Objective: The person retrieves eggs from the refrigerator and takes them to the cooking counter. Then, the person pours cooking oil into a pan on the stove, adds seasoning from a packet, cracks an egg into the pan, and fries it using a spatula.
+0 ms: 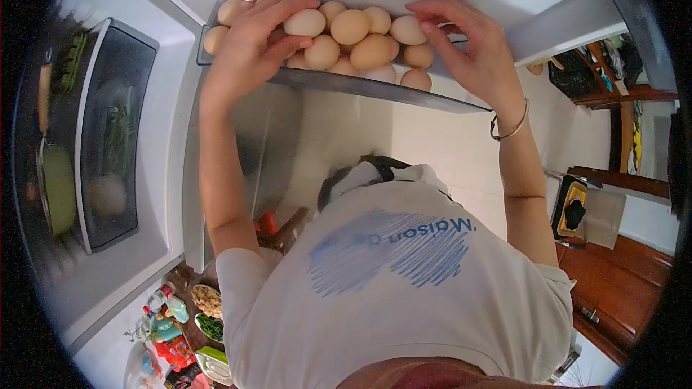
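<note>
A fridge door bin (pixel 346 81) with a dark clear front holds several eggs (pixel 350 27), brown and cream, piled in two layers. My left hand (pixel 252 39) reaches over the bin's left part, thumb and index finger around a pale egg (pixel 304 23) on top of the pile. More eggs lie partly hidden under and behind this hand. At the right end of the pile, my right hand (pixel 472 39) has its thumb and index fingertips against another pale egg (pixel 409 29). Its other fingers are mostly hidden.
At left, the open fridge interior shows a clear drawer (pixel 115 137) with greens. Below left stand bowls of food (pixel 208 301) and colourful packages (pixel 175 353). Wooden cabinets (pixel 613 288) are at right. Pale floor tiles (pixel 461 144) lie beneath the bin.
</note>
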A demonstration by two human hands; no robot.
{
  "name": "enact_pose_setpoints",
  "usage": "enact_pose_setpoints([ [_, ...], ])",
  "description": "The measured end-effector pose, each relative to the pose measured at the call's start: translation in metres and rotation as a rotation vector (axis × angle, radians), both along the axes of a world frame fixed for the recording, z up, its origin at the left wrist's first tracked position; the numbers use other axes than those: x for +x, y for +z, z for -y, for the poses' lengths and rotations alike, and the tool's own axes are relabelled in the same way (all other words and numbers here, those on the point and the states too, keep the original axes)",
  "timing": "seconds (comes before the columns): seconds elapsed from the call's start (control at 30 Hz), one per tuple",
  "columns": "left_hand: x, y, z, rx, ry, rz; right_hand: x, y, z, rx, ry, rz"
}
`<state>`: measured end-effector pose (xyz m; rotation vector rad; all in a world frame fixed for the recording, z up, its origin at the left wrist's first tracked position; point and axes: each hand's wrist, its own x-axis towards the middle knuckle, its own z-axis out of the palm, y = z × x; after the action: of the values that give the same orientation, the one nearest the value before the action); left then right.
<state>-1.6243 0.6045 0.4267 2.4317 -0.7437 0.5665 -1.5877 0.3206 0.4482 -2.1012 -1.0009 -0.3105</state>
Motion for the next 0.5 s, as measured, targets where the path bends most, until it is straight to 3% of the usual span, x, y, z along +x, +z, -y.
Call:
enact_pose_setpoints([
  [0.1,-0.011,0.008,0.002,-0.024,0.04,0.019,0.001,0.006,-0.008,-0.073,0.025,0.006],
  [0.17,-0.026,0.009,0.001,-0.812,0.036,-0.104,0.003,0.009,-0.013,-0.095,0.047,0.0],
  [0.2,-0.034,0.009,0.001,-0.808,0.04,-0.102,0.003,0.01,-0.016,-0.118,0.063,-0.01],
  [0.27,-0.052,0.006,0.004,-1.581,-0.224,-0.063,0.004,0.009,-0.022,-0.119,0.071,0.009],
  [0.3,-0.064,0.002,0.006,-1.761,-0.213,-0.129,0.005,0.009,-0.025,-0.124,0.076,0.026],
  [0.33,-0.075,-0.005,0.009,-1.76,-0.211,-0.125,0.005,0.009,-0.027,-0.122,0.08,0.027],
  [0.4,-0.096,-0.022,0.018,-2.164,-0.671,-0.389,0.006,0.011,-0.032,-0.254,0.099,0.064],
  [0.5,-0.117,-0.032,0.04,-2.264,-0.496,-0.537,0.005,0.008,-0.042,-0.232,0.148,0.081],
])
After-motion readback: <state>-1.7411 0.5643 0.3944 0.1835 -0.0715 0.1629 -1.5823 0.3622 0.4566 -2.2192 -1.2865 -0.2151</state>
